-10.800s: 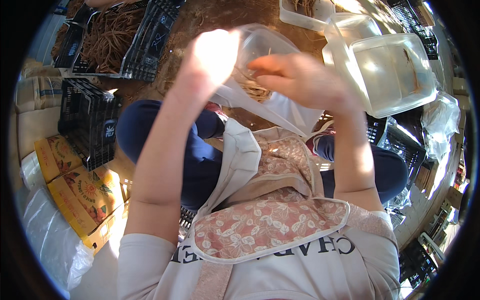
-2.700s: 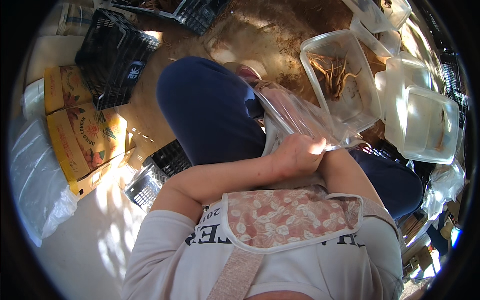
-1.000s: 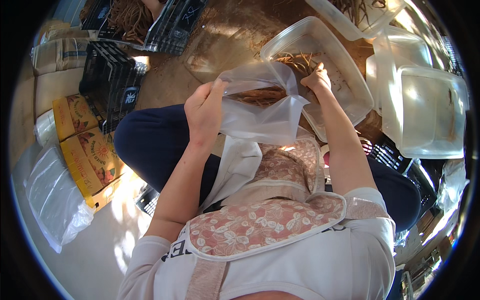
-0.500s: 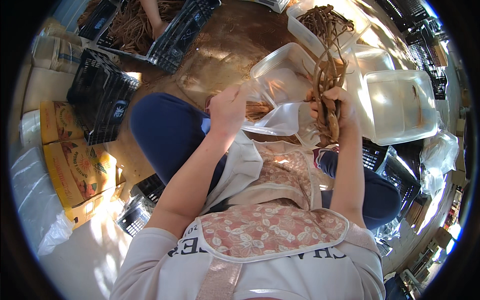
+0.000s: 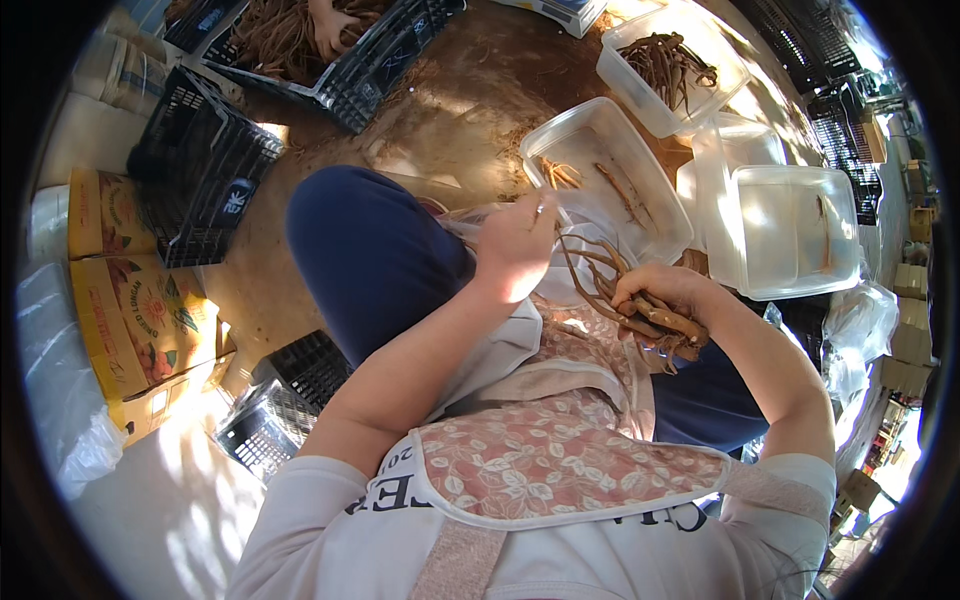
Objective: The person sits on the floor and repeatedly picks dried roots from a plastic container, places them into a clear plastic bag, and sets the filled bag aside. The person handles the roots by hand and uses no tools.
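Note:
My right hand (image 5: 668, 290) is closed around a bundle of long brown roots (image 5: 655, 325), just above my lap. The thick ends point toward the lower right, and the thin tails reach left toward my other hand. My left hand (image 5: 515, 245) is raised beside them with its fingers pinched. Whatever it holds, if anything, is too small to make out. Beyond the hands lies a clear plastic tub (image 5: 665, 190) with a few loose roots (image 5: 622, 190) in it. Another clear tub (image 5: 640, 105), farther back, has a darker root bundle (image 5: 668, 65) inside.
Two more clear containers (image 5: 800, 275) stand at the right. At the far left, a co-worker's hand (image 5: 330, 28) reaches into a black crate (image 5: 350, 95) full of roots. An upright black crate (image 5: 215, 180) and yellow cardboard boxes (image 5: 145, 320) line the left side.
My right hand has come down toward my lap with the roots, which have turned from upright to slanting left. My left hand has shifted right, closer to them.

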Available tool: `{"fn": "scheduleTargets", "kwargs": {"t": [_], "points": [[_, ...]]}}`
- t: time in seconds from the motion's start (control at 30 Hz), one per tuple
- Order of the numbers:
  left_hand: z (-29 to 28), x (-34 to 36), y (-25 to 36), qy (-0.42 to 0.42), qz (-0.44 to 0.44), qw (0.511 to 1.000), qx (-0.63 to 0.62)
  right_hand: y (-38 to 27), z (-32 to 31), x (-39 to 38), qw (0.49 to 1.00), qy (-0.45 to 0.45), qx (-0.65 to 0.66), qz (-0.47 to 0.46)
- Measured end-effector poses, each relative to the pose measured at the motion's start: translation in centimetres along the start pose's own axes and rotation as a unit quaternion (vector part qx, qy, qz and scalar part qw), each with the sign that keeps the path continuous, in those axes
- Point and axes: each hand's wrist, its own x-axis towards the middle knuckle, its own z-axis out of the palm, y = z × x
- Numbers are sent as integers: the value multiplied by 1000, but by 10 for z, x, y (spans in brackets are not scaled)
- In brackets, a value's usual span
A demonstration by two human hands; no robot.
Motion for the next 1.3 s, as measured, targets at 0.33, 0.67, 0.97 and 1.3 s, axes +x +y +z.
{"fn": "scheduleTargets", "kwargs": {"t": [0.33, 0.67, 0.97, 1.3], "points": [[33, -51, 10, -123, 77, 987, 70, 8, 11, 73, 947, 105, 290, -92], [15, -54, -3, -161, 115, 975, 103, 5, 7, 154, 834, 48, 153, -527], [25, -53, -14, -28, 131, 991, 12, 14, 27, 159, 740, 44, 342, -578], [27, -59, -5, -128, 121, 984, 26, 22, 50, 196, 745, 125, 484, -441]]}}
